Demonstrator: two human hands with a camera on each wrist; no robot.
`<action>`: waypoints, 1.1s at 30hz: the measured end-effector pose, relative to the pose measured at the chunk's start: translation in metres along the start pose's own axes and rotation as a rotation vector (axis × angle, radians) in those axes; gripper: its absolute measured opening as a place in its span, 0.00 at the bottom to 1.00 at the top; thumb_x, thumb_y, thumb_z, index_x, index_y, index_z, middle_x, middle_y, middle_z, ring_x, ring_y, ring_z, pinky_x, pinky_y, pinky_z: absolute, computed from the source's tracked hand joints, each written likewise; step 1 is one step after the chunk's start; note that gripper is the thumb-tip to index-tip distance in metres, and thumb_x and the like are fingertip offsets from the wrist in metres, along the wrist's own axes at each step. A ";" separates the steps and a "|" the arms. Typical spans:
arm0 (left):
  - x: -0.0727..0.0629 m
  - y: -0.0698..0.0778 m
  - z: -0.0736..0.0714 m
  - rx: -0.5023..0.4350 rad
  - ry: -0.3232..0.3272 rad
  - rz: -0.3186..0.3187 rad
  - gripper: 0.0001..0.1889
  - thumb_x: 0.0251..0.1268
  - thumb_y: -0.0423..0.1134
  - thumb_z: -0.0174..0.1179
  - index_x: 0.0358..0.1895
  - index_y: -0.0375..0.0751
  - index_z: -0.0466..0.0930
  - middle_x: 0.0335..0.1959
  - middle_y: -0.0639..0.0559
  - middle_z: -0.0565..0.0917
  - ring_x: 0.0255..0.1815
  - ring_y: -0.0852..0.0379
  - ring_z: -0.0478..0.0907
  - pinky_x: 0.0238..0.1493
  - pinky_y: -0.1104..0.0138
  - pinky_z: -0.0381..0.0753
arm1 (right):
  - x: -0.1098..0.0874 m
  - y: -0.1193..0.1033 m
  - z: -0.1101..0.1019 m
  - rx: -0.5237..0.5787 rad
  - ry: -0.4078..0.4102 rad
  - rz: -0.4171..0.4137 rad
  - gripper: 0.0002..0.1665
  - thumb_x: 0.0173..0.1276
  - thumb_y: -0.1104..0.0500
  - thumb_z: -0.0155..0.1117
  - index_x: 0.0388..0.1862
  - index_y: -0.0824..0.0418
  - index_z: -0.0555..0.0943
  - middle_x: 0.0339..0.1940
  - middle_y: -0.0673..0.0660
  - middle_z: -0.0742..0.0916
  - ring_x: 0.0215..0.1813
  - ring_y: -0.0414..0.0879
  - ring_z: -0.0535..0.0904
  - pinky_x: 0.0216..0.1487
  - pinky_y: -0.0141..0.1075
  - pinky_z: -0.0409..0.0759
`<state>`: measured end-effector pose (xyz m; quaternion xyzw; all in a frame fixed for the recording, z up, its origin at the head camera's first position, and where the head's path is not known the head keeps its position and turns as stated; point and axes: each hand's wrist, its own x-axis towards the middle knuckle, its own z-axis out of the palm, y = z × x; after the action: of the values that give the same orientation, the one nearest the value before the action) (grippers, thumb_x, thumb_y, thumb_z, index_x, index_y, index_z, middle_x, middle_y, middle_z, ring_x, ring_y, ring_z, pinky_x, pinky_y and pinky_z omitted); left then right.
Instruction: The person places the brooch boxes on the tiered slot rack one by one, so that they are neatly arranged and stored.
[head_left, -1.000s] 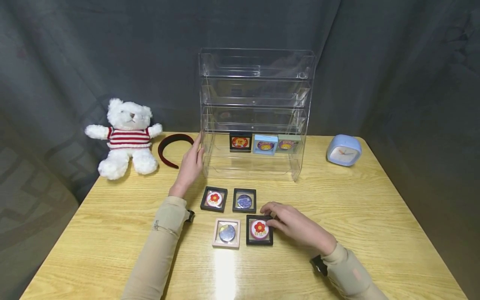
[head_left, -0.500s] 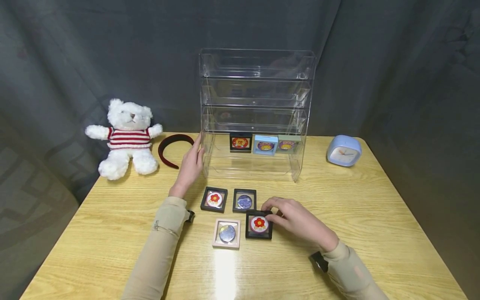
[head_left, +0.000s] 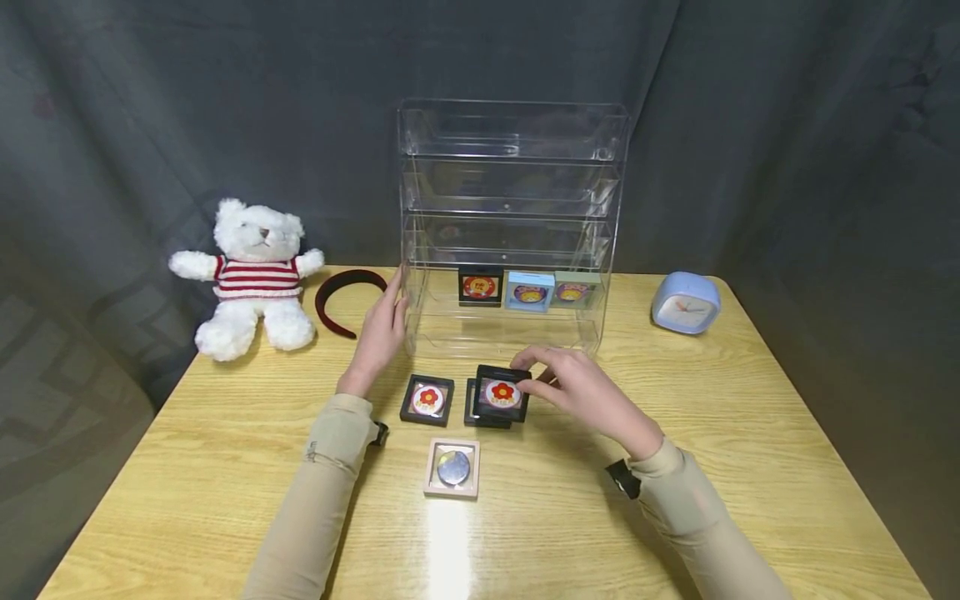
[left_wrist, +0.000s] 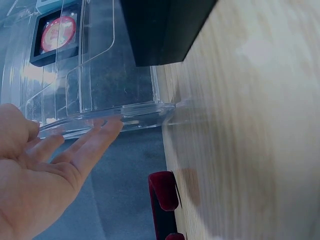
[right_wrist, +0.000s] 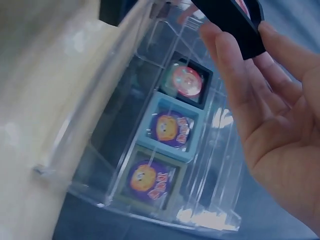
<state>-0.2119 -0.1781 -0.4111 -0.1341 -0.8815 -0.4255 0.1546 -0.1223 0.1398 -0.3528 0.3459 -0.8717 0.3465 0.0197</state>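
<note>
My right hand point(head_left: 588, 396) pinches a black display frame point(head_left: 502, 394) with a red-flower badge by its right edge, thumb in front. It is raised over the table, overlapping another black frame point(head_left: 470, 403) in the head view. In the right wrist view the held frame point(right_wrist: 232, 22) sits between thumb and fingers. My left hand point(head_left: 380, 335) rests against the left side of the clear tiered rack point(head_left: 513, 187); its fingers lie nearly straight along the rack's edge in the left wrist view. Another black flower-badge frame point(head_left: 427, 400) and a pink frame point(head_left: 453, 468) lie on the table.
One lower tier holds a black frame point(head_left: 481, 287) with a red badge, a blue frame point(head_left: 530, 292) and a grey-green frame point(head_left: 576, 290). A white teddy bear point(head_left: 258, 279) and a dark red headband point(head_left: 330, 287) are left; a blue clock point(head_left: 686, 302) stands right.
The right hand has lifted the black flower-badge frame off the table and carried it forward, toward the rack, over the other black frame. The left hand stays at the rack's side.
</note>
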 end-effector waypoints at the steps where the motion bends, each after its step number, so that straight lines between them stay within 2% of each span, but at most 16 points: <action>1: 0.000 0.000 0.000 -0.001 0.001 -0.001 0.30 0.89 0.30 0.44 0.87 0.33 0.51 0.81 0.31 0.65 0.76 0.31 0.69 0.77 0.44 0.67 | 0.004 -0.001 -0.002 0.002 0.012 0.000 0.14 0.73 0.65 0.75 0.54 0.68 0.87 0.50 0.62 0.91 0.39 0.49 0.91 0.43 0.38 0.89; 9: 0.000 -0.001 0.000 -0.001 -0.004 -0.013 0.30 0.89 0.31 0.44 0.87 0.34 0.51 0.82 0.33 0.64 0.75 0.31 0.70 0.78 0.45 0.66 | 0.040 -0.006 -0.010 -0.009 0.077 0.025 0.15 0.73 0.62 0.75 0.56 0.66 0.87 0.53 0.62 0.91 0.42 0.53 0.92 0.46 0.44 0.90; 20: 0.001 0.000 0.000 0.001 -0.002 -0.013 0.30 0.89 0.30 0.44 0.87 0.35 0.51 0.80 0.31 0.66 0.71 0.30 0.74 0.76 0.44 0.69 | 0.088 -0.008 -0.008 -0.041 0.164 0.024 0.14 0.74 0.61 0.75 0.55 0.64 0.88 0.52 0.58 0.92 0.43 0.51 0.90 0.46 0.43 0.87; 26: 0.001 0.000 0.000 0.001 -0.001 -0.012 0.31 0.89 0.30 0.45 0.87 0.34 0.51 0.81 0.31 0.66 0.73 0.31 0.73 0.76 0.45 0.68 | 0.106 -0.008 -0.009 -0.042 0.209 0.000 0.15 0.74 0.63 0.74 0.56 0.65 0.87 0.53 0.60 0.91 0.45 0.54 0.89 0.48 0.44 0.87; 27: 0.001 0.000 0.000 0.003 -0.003 -0.014 0.31 0.89 0.30 0.45 0.87 0.35 0.51 0.81 0.32 0.65 0.73 0.31 0.72 0.77 0.45 0.68 | 0.108 -0.008 -0.010 -0.046 0.220 -0.007 0.15 0.74 0.63 0.74 0.57 0.65 0.87 0.53 0.61 0.91 0.45 0.55 0.89 0.52 0.46 0.87; 33: 0.001 0.000 0.000 0.000 -0.005 -0.011 0.31 0.89 0.30 0.45 0.87 0.35 0.51 0.80 0.31 0.66 0.75 0.31 0.71 0.76 0.45 0.68 | 0.119 -0.006 -0.014 -0.073 0.285 -0.034 0.15 0.75 0.63 0.74 0.57 0.65 0.88 0.55 0.61 0.90 0.43 0.55 0.89 0.50 0.49 0.87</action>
<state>-0.2132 -0.1785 -0.4107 -0.1301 -0.8826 -0.4261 0.1499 -0.2119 0.0747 -0.3057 0.3069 -0.8660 0.3600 0.1619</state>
